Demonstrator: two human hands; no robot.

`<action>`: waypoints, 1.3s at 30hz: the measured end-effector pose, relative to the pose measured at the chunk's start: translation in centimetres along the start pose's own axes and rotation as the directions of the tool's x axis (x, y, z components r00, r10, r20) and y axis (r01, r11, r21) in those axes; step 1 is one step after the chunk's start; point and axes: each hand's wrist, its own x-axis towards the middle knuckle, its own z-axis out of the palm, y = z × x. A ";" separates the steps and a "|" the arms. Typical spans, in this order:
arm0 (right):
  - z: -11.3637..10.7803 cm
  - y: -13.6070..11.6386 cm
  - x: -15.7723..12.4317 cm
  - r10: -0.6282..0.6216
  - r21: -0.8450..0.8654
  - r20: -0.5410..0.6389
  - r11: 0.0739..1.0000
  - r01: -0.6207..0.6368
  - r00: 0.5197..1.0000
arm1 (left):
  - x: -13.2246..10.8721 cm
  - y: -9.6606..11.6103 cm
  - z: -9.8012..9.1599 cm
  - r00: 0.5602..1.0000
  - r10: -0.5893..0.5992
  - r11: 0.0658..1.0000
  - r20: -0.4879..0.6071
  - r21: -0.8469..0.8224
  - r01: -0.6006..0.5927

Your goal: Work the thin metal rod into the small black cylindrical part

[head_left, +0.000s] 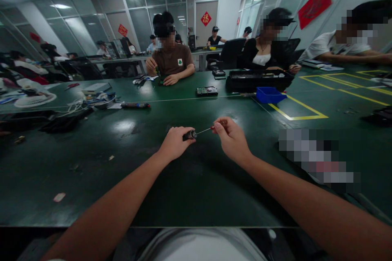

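Note:
My left hand (177,142) is closed around a dark cylindrical part (189,135), lying on its side with one end facing right. My right hand (230,138) pinches the red handle of a thin screwdriver (204,131). The screwdriver's metal shaft slopes down to the left and its tip meets the cylinder's open end; how deep it goes I cannot tell. Both hands are low over the green table (196,187). My left fingers hide much of the cylinder, and my right fingers cover most of the handle.
Beyond my hands lie a hard drive (207,91), a blue bin (270,95) and a black open case (259,80). A dark pen-shaped tool (135,105) is at the left, near cables. A blurred-out item (315,157) lies right. Several people sit across the table.

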 end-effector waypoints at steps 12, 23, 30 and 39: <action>-0.5 -0.2 0.3 -0.005 -0.102 -0.058 0.995 -0.001 0.998 | 0.1 0.0 0.0 0.985 -0.155 0.941 -0.072 -0.314 0.126; -0.6 0.0 0.6 -0.016 -0.068 -0.100 0.998 0.009 0.995 | -0.1 3.3 -1.4 0.987 -0.133 0.966 0.090 -0.212 0.150; -0.5 0.1 0.7 -0.003 -0.044 -0.101 0.999 -0.001 0.995 | 1.3 4.2 0.4 0.937 0.047 0.997 0.347 0.039 -0.065; -0.7 0.3 0.7 0.004 -0.042 -0.057 0.999 -0.006 0.998 | 1.6 4.0 0.6 0.916 0.009 0.997 0.402 0.064 -0.038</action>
